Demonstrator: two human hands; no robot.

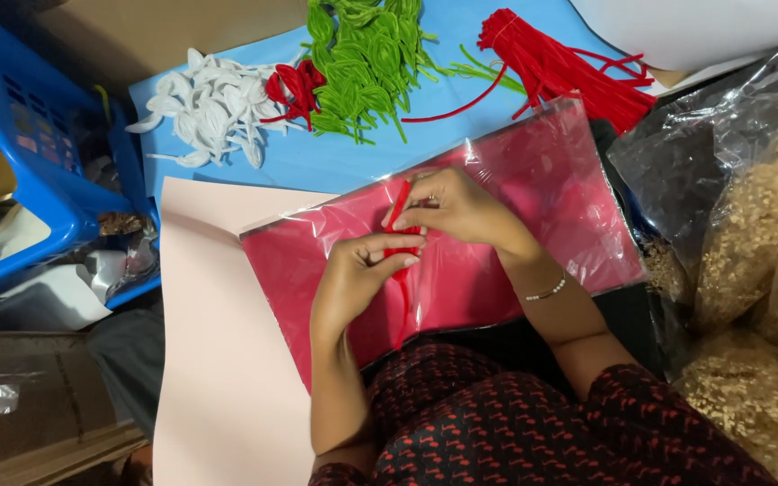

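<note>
Head view: a red sheet in a clear plastic sleeve lies across the person's lap at centre, over a pale pink sheet on the left. Far beyond it, a blue sheet carries white, green and red pipe-cleaner piles. Above the sleeve, the left hand and right hand each pinch a red pipe cleaner, grip pressed together on it.
</note>
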